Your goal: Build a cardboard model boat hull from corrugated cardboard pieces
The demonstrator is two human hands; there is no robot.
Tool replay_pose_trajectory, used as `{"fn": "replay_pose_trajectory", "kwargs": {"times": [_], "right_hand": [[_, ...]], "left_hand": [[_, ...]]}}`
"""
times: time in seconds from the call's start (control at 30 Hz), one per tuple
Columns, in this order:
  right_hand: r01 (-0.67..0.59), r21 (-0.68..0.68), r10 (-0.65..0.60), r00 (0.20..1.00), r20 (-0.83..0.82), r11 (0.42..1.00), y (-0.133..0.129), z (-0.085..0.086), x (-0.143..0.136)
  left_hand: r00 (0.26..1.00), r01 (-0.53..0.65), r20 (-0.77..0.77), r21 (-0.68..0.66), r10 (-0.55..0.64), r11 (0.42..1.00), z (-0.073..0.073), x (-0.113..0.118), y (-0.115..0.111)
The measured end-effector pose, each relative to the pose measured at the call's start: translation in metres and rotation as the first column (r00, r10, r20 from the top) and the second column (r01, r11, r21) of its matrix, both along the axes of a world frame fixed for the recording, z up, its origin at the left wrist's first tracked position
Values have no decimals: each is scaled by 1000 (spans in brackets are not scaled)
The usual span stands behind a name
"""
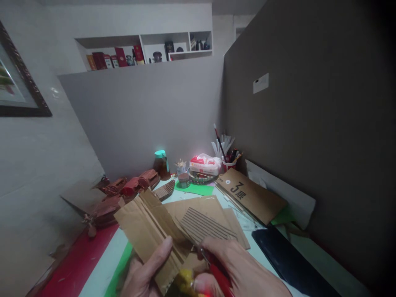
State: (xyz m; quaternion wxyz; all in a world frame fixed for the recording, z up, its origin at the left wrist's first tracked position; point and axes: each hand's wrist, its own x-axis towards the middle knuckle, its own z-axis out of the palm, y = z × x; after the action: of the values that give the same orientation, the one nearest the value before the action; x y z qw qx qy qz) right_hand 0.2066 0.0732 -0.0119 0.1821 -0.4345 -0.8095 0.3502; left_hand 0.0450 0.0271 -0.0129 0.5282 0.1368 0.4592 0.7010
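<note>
Across the lower middle, my left hand [148, 268] grips a brown paper bag [145, 222] with long folds, the thumb pressed on top of it. My right hand [238, 264] is closed around a red-handled tool [220, 278] that looks like scissors. Its metal part reaches the bag's right side, and the fingers cover most of it. A blurred yellow piece [185, 278] shows beside my right thumb; I cannot make out what it is. Just beyond the hands, a grey striped sheet [204, 225] lies on flat brown paper [210, 204].
Reddish carved pieces [130, 187] line the table's left side. At the back stand a teal-lidded jug [162, 166], a toothpick holder [181, 167], a tissue pack [204, 164] and a pen cup [229, 164]. Marked cardboard [250, 196] and a dark blue flat case [287, 260] lie right, beside a grey partition [309, 123].
</note>
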Motion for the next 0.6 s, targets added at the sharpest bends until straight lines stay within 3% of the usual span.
{"fn": "replay_pose_trajectory", "kwargs": {"times": [0.1,0.27,0.47,0.6], "right_hand": [[-46,-49,48,998,29,998,4,1,-1],[-22,-49,26,997,74,999,8,-2,-3],[-20,-15,22,996,85,1000,8,-6,-4],[-27,63,24,999,44,998,7,-7,-4]], "left_hand": [[1000,-11,14,-6,11,1000,-8,-5,1],[999,-29,30,-49,31,998,-15,-7,2],[988,-39,-152,-47,31,998,-21,-5,6],[952,-107,-294,-52,87,993,-38,-18,7]]}}
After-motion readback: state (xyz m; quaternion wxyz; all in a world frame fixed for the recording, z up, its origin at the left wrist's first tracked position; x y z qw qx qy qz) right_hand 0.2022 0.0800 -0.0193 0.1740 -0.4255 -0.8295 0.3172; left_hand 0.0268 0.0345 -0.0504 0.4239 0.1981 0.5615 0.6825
